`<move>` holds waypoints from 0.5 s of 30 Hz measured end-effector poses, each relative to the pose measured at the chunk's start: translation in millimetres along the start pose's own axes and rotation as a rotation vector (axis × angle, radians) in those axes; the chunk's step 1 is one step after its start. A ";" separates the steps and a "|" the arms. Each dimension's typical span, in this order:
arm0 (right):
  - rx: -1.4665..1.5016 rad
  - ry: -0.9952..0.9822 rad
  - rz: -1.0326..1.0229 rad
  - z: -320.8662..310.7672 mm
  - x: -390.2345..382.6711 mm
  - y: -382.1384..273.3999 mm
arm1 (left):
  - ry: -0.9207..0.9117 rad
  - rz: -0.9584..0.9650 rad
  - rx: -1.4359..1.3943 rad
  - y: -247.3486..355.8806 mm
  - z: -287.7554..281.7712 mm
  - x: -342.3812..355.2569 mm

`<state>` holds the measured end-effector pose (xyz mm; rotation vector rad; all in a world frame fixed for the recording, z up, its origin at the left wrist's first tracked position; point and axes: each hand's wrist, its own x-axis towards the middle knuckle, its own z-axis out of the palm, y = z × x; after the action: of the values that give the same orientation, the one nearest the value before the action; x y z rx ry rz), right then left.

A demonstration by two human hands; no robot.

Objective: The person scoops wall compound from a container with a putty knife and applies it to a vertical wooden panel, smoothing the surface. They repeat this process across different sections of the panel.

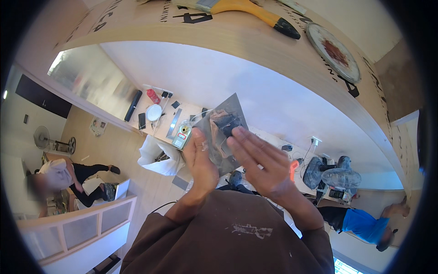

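Evidently, in the head view, the work sits between the two bare hands, just in front of the brown shirt point(219, 219): a thin grey plate point(233, 105), tilted with one corner pointing up, bearing brown smears and a dark pad point(226, 124). The left hand point(204, 166) grasps the plate by its lower left edge, its fingers partly hidden. The right hand point(268, 172) comes in from the other side, its fingers point(255, 144) stretched out close together, the tips touching the dark pad; I cannot tell whether they clasp it or only press on it. Above, a wood-toned board point(137, 33) carries a paintbrush point(255, 11) with a yellow handle and black tip, and near it a round lid point(335, 52) with reddish-brown paste on it. Beyond the hands, a long desk point(185, 113) runs along the wall, holding a red bottle point(153, 96), a round white tub point(153, 113), a metal strip point(174, 123) and a green-and-grey device point(184, 132). A white bag point(159, 156) stands just beside the desk, left of the left hand. To the right is a grey fan point(341, 178); farther out, one person point(61, 176) wears a pale top, another point(365, 224) a blue one.
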<state>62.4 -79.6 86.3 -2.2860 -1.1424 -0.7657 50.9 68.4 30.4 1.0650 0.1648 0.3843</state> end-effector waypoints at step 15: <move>0.030 0.014 -0.100 20.0 -25.3 -9.0 | 0.003 -0.059 -0.022 2.9 -8.7 18.2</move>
<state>47.8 -76.5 56.4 -2.2097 -1.2610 -0.7944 64.2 83.8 29.7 1.0356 0.1937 0.3335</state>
